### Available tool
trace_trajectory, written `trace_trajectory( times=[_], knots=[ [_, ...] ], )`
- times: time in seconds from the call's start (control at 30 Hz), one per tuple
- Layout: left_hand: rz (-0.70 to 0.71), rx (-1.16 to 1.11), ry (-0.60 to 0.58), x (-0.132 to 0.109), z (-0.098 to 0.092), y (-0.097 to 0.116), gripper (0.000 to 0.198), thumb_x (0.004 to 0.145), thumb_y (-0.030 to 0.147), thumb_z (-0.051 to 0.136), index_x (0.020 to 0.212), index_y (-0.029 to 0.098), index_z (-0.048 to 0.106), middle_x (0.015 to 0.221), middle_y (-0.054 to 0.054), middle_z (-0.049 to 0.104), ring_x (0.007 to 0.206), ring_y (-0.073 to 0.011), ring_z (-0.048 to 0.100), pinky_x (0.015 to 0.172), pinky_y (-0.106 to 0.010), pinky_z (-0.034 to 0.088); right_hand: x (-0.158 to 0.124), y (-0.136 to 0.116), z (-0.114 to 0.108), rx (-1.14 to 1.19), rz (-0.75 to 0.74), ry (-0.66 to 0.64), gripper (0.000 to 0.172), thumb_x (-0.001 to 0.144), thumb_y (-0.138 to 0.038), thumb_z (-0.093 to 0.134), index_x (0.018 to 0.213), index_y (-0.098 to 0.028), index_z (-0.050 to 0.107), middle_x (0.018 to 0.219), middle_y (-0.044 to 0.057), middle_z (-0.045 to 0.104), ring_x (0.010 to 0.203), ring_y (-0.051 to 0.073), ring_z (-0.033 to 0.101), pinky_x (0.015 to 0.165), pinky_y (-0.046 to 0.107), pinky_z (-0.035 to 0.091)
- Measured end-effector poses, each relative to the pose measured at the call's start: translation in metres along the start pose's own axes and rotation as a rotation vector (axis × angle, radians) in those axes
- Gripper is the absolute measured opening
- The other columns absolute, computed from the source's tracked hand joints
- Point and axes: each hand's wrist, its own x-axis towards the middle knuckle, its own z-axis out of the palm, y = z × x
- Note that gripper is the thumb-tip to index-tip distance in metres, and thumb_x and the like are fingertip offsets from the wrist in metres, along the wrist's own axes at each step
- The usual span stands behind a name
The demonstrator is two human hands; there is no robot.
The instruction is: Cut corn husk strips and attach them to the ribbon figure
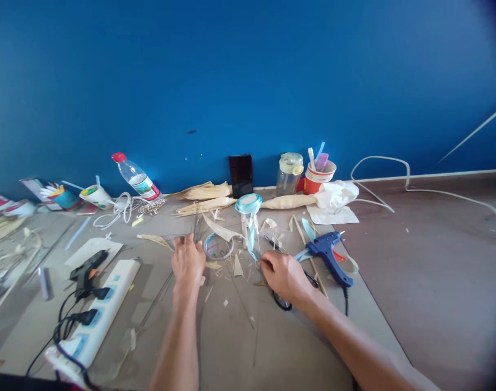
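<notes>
My left hand (188,258) rests low over the table with its fingers curled down over thin dark wires (160,290); its fingertips are hidden. Beside it lies a roll of clear tape (219,247). My right hand (286,276) is closed in a pinch at the lower end of a light blue ribbon (252,239), which hangs from its spool (248,203). Black-handled scissors (282,302) lie partly under the right hand. To the right of that hand is a blue glue gun (329,255). Dried husk scraps (237,266) are scattered between both hands.
Along the blue wall stand a tilted bottle (138,179), a dark phone (241,175), a clear jar (290,175) and paper cups (319,178). Husks (207,206) lie before them. A power strip (109,309) with black cords and a black glue gun (87,274) are at left.
</notes>
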Motion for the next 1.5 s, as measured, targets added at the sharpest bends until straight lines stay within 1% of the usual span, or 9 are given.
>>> trace_trajectory(
  times=[0.1, 0.23, 0.37, 0.47, 0.57, 0.83, 1.07, 1.3, 1.5],
  knots=[
    [0.045, -0.154, 0.012, -0.001, -0.001, 0.005, 0.029, 0.084, 0.024, 0.047, 0.107, 0.015, 0.063, 0.103, -0.015, 0.063, 0.090, -0.0260, 0.062, 0.078, -0.035, 0.045, 0.000, -0.002, -0.001, 0.030, 0.001, 0.004, 0.019, 0.082, -0.020, 0.050, 0.066, -0.018, 0.060, 0.064, 0.002, 0.063, 0.060, 0.014, 0.056, 0.056, 0.023, 0.031],
    [0.213, -0.590, -0.050, -0.012, -0.004, 0.024, 0.022, 0.084, 0.027, 0.048, 0.089, 0.018, 0.066, 0.092, -0.008, 0.068, 0.083, -0.0201, 0.062, 0.076, -0.029, 0.045, 0.000, -0.006, -0.002, 0.158, -0.016, 0.017, 0.018, 0.081, -0.020, 0.050, 0.067, -0.018, 0.062, 0.064, 0.002, 0.063, 0.060, 0.014, 0.056, 0.057, 0.022, 0.034],
    [0.222, -0.916, -0.401, -0.028, -0.006, 0.044, 0.030, 0.084, 0.041, 0.049, 0.088, 0.016, 0.066, 0.076, -0.005, 0.066, 0.060, -0.0152, 0.057, 0.054, -0.025, 0.042, -0.002, -0.008, -0.002, 0.248, -0.040, 0.023, 0.017, 0.080, -0.020, 0.052, 0.068, -0.017, 0.063, 0.062, 0.001, 0.063, 0.059, 0.013, 0.055, 0.056, 0.021, 0.034],
    [0.210, -1.047, -0.561, -0.036, -0.004, 0.053, 0.035, 0.082, 0.047, 0.052, 0.088, 0.015, 0.065, 0.071, -0.003, 0.061, 0.048, -0.0102, 0.045, 0.045, -0.023, 0.033, -0.002, -0.008, -0.002, 0.259, -0.042, 0.033, 0.017, 0.080, -0.021, 0.053, 0.067, -0.017, 0.062, 0.061, 0.001, 0.062, 0.057, 0.012, 0.054, 0.055, 0.021, 0.034],
    [0.183, -1.110, -0.651, -0.040, -0.002, 0.056, 0.037, 0.079, 0.049, 0.056, 0.089, 0.015, 0.066, 0.067, -0.001, 0.058, 0.046, -0.0087, 0.041, 0.045, -0.022, 0.030, -0.001, -0.008, -0.002, 0.259, -0.042, 0.039, 0.016, 0.080, -0.020, 0.053, 0.067, -0.017, 0.061, 0.060, 0.000, 0.062, 0.056, 0.011, 0.053, 0.054, 0.020, 0.033],
    [0.141, -1.181, -0.729, -0.047, -0.004, 0.063, 0.032, 0.075, 0.044, 0.063, 0.088, 0.015, 0.065, 0.058, 0.004, 0.048, 0.051, -0.0086, 0.040, 0.050, -0.021, 0.029, -0.006, -0.011, 0.001, 0.243, -0.074, 0.016, 0.016, 0.078, -0.015, 0.052, 0.063, -0.016, 0.057, 0.060, 0.001, 0.061, 0.056, 0.011, 0.053, 0.054, 0.020, 0.033],
    [0.077, -1.321, -0.776, -0.048, 0.002, 0.062, 0.024, 0.074, 0.039, 0.066, 0.079, 0.015, 0.064, 0.062, 0.004, 0.051, 0.052, -0.0066, 0.038, 0.050, -0.020, 0.028, -0.006, -0.009, 0.003, 0.236, -0.116, 0.016, 0.016, 0.080, -0.016, 0.053, 0.065, -0.017, 0.058, 0.062, 0.001, 0.063, 0.057, 0.011, 0.054, 0.054, 0.020, 0.032],
    [0.043, -1.312, -0.745, -0.042, 0.002, 0.059, 0.025, 0.074, 0.040, 0.065, 0.079, 0.015, 0.062, 0.070, 0.000, 0.060, 0.049, -0.0055, 0.042, 0.049, -0.020, 0.029, 0.003, 0.003, -0.010, 0.193, -0.042, 0.171, 0.014, 0.081, -0.016, 0.051, 0.072, -0.018, 0.061, 0.069, 0.003, 0.065, 0.063, 0.014, 0.058, 0.060, 0.022, 0.038],
    [0.009, -1.346, -0.776, -0.040, -0.001, 0.057, 0.023, 0.072, 0.033, 0.065, 0.083, 0.014, 0.060, 0.070, 0.000, 0.060, 0.048, -0.0054, 0.041, 0.048, -0.020, 0.027, 0.015, 0.026, -0.034, 0.237, 0.072, 0.364, 0.022, 0.083, -0.019, 0.046, 0.096, -0.015, 0.063, 0.090, 0.008, 0.068, 0.077, 0.018, 0.062, 0.069, 0.025, 0.044]
  ],
)
